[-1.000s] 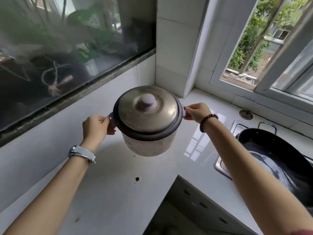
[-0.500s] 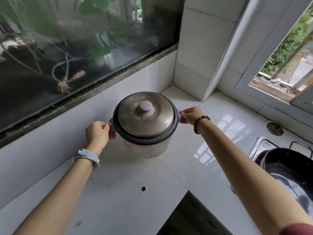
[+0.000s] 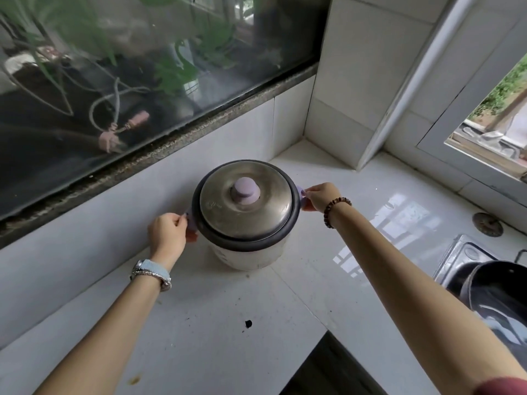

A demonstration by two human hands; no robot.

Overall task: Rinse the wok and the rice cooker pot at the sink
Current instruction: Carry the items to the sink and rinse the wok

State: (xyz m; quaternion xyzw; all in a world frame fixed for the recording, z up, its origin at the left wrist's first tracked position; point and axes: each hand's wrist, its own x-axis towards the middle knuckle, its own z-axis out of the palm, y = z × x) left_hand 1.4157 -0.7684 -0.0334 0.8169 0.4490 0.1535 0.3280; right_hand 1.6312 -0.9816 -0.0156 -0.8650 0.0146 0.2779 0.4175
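The rice cooker [image 3: 248,252] stands upright on the white countertop [image 3: 199,323], toward the inner corner of the L-shaped surface. Its left side is near the low tiled wall [image 3: 85,232] under the dark stone sill [image 3: 171,138], and the tiled pillar [image 3: 356,81] rises behind it, a little apart. The near side has bare counter as far as the inner front edge, where the two runs of the L meet above a dark gap. To the right, a glossy stretch of counter lies between the cooker and the sink [image 3: 462,252].

The black wok [image 3: 502,295] sits in the sink at the right edge of the view, partly hidden by the right forearm. A round metal disc [image 3: 487,224] lies on the counter just behind the sink.

The cooker is a squat cylinder with its axis vertical. The metal lid [image 3: 256,220] is seated level, with its lilac knob [image 3: 246,191] pointing straight up. The two lilac side handles lie on a line roughly parallel to the sill.

The left hand [image 3: 166,233] has its fingers curled round the left handle [image 3: 191,223]. The right hand [image 3: 320,196] pinches the right handle [image 3: 301,195] with curled fingers. A watch [image 3: 151,272] is on the left wrist and a bead bracelet [image 3: 335,208] on the right.
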